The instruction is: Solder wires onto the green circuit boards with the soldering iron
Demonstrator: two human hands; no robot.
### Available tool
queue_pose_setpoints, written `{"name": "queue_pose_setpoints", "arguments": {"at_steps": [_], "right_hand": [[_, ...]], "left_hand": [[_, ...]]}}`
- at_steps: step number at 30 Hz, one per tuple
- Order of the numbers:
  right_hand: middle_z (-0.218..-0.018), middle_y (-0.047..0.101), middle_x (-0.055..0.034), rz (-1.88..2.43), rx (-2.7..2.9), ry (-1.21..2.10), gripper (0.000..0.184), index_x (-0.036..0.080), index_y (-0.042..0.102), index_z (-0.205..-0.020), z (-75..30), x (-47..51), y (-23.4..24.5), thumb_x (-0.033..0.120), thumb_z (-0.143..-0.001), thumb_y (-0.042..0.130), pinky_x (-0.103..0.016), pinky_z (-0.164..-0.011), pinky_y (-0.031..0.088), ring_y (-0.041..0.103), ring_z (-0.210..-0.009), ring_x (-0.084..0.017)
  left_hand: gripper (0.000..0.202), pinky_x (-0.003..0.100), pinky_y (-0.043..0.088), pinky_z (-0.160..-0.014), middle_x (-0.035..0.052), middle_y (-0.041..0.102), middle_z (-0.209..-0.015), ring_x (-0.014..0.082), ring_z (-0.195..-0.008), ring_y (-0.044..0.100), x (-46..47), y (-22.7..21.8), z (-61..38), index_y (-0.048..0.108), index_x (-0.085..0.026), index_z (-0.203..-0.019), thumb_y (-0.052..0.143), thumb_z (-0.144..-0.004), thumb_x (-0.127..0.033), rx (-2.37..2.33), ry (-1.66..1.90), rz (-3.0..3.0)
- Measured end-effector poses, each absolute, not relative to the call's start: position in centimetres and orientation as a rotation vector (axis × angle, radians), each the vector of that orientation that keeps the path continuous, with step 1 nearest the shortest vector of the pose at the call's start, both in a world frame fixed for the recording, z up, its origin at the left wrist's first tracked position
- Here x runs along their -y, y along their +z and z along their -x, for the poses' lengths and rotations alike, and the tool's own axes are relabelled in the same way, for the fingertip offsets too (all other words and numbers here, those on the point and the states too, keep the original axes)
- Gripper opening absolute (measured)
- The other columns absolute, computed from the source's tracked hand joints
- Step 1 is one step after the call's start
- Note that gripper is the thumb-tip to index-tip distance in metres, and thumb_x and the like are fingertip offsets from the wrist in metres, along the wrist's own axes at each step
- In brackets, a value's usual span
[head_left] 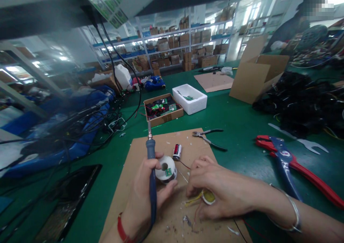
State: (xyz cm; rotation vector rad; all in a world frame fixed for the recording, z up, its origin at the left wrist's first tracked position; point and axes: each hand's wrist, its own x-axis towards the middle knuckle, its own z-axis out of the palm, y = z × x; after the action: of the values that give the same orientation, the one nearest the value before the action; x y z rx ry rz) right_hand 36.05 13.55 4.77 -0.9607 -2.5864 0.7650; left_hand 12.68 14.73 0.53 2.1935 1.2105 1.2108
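Head view, items as I logged them from my remote station.

Left hand (146, 196): curled tight around the blue handle of a soldering iron (151, 164), tip pointing up and away. The thumb side lay against a solder spool (166, 168), which sat on the cardboard sheet (161, 142).

Right hand (215, 189): fingers drawn together, pinching a small round yellowish part (208, 197) with yellow wires (192, 200) trailing left, pressed down onto the cardboard. I could not tell exactly what the part was; the fingers hid most of it.

Just beyond the spool: a small red-and-silver cylinder (176, 151), lying tilted on the cardboard, a thin wire running from it toward the right hand.

At the cardboard's far right corner: black-handled pliers (209, 138), part on the sheet, part on the green table (236, 121).

To the right, well apart from the hands: a red-and-blue crimping tool (292, 164), a flat metal wrench (303, 141) beyond it, then a heap of black cables (301, 103).

Farther back: a brown tray of circuit boards (162, 110), touching a white foam box (189, 99), and an open cardboard carton (255, 76).

To the left: tangled black cords (80, 125) over blue plastic, and a dark panel (70, 200) near the left arm.

Another person (292, 28) stood at the far right corner.
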Motion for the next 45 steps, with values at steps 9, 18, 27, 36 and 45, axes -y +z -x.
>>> {"name": "queue_pose_setpoints", "arguments": {"at_steps": [9,18,27,36,45], "right_hand": [[-0.074,0.063,0.0038,1.153,2.386,0.898,0.01,0.02,0.063,-0.075,-35.8,-14.4,4.5,0.015,-0.074,0.071,-0.033,-0.082,0.037,0.056,-0.081,-0.015],[-0.073,0.063,0.0012,1.312,1.923,1.253,0.008,0.016,0.06,-0.074,-35.7,-14.9,3.9,0.02,-0.078,0.064,-0.023,-0.063,0.04,0.055,-0.068,-0.011],[-0.071,0.062,0.0015,1.3,1.934,1.244,0.006,0.016,0.062,-0.074,-35.2,-14.8,3.7,0.02,-0.077,0.064,-0.022,-0.063,0.039,0.055,-0.067,-0.011],[-0.074,0.059,0.0034,1.253,2.048,1.087,0.01,0.017,0.06,-0.081,-34.6,-14.3,4.1,0.017,-0.074,0.066,-0.027,-0.075,0.035,0.052,-0.075,-0.012],[-0.072,0.053,0.0023,1.174,2.047,0.929,0.011,0.018,0.055,-0.082,-33.9,-13.5,2.6,0.019,-0.076,0.064,-0.027,-0.069,0.032,0.045,-0.075,-0.014]], "left_hand": [[0.036,0.032,0.042,-0.089,0.0052,0.054,-0.109,0.0187,-0.102,0.056,-15.2,0.4,-12.5,0.039,-0.021,-0.09,0.069,-0.071,-0.018,-1.217,1.217,-2.186],[0.031,0.029,0.047,-0.083,0.0065,0.053,-0.109,0.0178,-0.102,0.057,-12.9,0.2,-13.0,0.039,-0.023,-0.09,0.064,-0.072,-0.018,-1.13,1.166,-2.215],[0.023,0.03,0.044,-0.086,0.0029,0.059,-0.1,0.0159,-0.099,0.059,-12.8,2.5,-15.2,0.039,-0.022,-0.081,0.06,-0.082,-0.012,-1.147,1.331,-2.245],[0.027,0.046,0.028,-0.104,-0.0074,0.062,-0.075,0.0159,-0.089,0.066,-13.3,1.9,-15.5,0.034,-0.022,-0.078,0.055,-0.084,-0.006,-1.072,1.271,-2.298],[0.021,0.047,0.017,-0.102,-0.0084,0.06,-0.075,0.0166,-0.094,0.062,-13.2,1.1,-15.3,0.036,-0.024,-0.081,0.051,-0.085,-0.011,-1.089,1.224,-2.11]]}}
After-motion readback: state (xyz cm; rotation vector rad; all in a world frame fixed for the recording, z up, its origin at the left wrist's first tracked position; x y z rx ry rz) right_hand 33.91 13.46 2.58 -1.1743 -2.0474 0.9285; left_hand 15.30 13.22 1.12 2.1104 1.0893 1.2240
